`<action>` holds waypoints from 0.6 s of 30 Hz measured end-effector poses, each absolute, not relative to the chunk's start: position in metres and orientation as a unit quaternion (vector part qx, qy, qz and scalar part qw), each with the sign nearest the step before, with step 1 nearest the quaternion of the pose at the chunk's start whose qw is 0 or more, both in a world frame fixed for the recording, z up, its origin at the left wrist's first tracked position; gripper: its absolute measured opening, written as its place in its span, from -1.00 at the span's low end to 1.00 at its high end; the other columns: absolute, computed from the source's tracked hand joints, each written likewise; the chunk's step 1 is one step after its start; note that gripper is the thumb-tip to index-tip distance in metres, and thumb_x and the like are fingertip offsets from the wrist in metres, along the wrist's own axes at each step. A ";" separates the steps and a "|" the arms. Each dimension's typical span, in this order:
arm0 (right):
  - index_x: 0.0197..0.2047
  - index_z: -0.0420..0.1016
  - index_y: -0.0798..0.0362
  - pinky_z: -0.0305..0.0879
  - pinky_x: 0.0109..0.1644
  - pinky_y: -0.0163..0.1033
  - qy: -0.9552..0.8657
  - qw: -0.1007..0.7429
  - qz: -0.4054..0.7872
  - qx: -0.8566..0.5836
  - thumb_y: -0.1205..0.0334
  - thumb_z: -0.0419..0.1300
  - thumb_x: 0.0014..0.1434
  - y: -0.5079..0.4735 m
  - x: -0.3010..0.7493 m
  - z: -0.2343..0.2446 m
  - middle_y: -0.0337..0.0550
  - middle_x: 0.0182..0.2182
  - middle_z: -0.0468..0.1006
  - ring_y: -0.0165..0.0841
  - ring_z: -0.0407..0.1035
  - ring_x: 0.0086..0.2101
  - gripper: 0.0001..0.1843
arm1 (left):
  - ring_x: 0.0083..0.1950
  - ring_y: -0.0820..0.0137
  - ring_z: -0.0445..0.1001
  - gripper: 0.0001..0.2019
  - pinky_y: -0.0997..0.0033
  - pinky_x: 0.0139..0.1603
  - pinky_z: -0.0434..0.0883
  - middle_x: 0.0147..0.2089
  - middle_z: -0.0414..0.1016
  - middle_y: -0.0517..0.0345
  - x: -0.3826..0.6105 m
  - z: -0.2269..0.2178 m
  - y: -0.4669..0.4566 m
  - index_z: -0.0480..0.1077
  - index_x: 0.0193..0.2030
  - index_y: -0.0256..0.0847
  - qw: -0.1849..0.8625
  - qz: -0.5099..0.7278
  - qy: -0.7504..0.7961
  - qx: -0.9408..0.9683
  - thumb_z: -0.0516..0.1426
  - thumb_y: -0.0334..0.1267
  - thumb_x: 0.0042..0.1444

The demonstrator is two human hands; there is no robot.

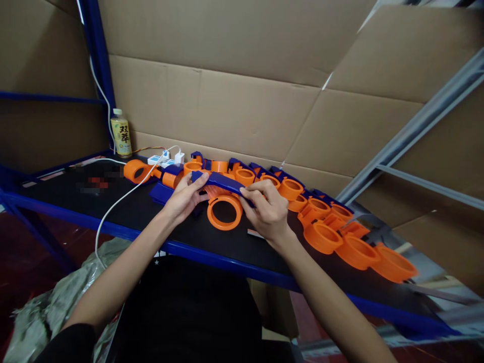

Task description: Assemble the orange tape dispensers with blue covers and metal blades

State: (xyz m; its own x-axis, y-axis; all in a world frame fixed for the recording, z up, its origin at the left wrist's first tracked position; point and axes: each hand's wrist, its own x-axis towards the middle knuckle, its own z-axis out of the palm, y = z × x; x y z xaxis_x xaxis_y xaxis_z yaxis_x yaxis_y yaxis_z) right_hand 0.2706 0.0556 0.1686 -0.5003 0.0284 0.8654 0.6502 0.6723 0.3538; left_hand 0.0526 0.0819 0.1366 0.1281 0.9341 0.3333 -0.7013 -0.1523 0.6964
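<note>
Over the black tabletop, both hands hold one plastic piece: an orange ring part with a dark blue strap-like band along its top. My left hand grips the band's left end, thumb on top and fingers underneath. At the other end, my right hand pinches the band between thumb and curled fingers. The ring hangs below the band, facing me. Close behind it stand similar orange rings with blue bands. A folded dark blue piece lies beside my left hand.
More orange ring parts line the table's right side. On the left are an orange ring piece, a yellow-labelled bottle and a white power strip. A white cable drapes over the blue front edge. Cardboard walls the back.
</note>
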 end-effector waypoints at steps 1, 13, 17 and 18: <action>-0.23 0.44 0.04 0.41 -0.32 -0.26 -0.794 0.453 -0.340 -0.221 0.41 0.25 0.28 0.056 0.271 0.167 -0.09 -0.30 0.52 -0.34 0.42 -0.33 -0.90 | 0.01 0.19 0.62 -0.64 -0.02 0.16 0.51 -0.10 0.63 0.07 0.053 0.136 0.082 0.45 -0.13 -0.22 0.636 0.644 0.147 0.399 0.44 -0.16 0.02; -0.27 0.49 0.03 0.39 -0.36 -0.25 -0.784 0.442 -0.361 -0.245 0.39 0.22 0.30 0.053 0.276 0.160 -0.07 -0.34 0.52 -0.32 0.42 -0.34 -0.90 | -0.04 0.31 0.60 -0.52 0.12 0.13 0.51 -0.08 0.58 0.16 0.056 0.134 0.076 0.36 -0.13 -0.18 0.597 0.646 0.199 0.432 0.49 -0.35 -0.13; -0.29 0.51 0.01 0.42 -0.37 -0.24 -0.784 0.434 -0.363 -0.256 0.37 0.20 0.32 0.055 0.276 0.156 -0.07 -0.34 0.52 -0.31 0.44 -0.34 -0.86 | -0.05 0.32 0.58 -0.47 0.18 0.09 0.51 -0.08 0.57 0.14 0.058 0.137 0.072 0.37 -0.09 -0.18 0.587 0.647 0.208 0.440 0.49 -0.36 -0.16; -0.29 0.51 0.01 0.41 -0.38 -0.25 -0.783 0.435 -0.365 -0.255 0.37 0.20 0.32 0.055 0.276 0.156 -0.07 -0.34 0.52 -0.32 0.44 -0.34 -0.86 | -0.05 0.33 0.58 -0.47 0.19 0.08 0.51 -0.08 0.57 0.14 0.058 0.137 0.071 0.37 -0.09 -0.18 0.586 0.648 0.208 0.439 0.49 -0.35 -0.17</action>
State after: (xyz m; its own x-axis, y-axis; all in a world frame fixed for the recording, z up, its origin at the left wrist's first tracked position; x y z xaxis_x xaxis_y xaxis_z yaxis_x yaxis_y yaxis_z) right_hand 0.2759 0.0551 0.1555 -0.4911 0.0819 0.8672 0.7166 0.6041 0.3487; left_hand 0.0582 0.0713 0.1373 0.0724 0.9431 0.3246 -0.5771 -0.2258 0.7848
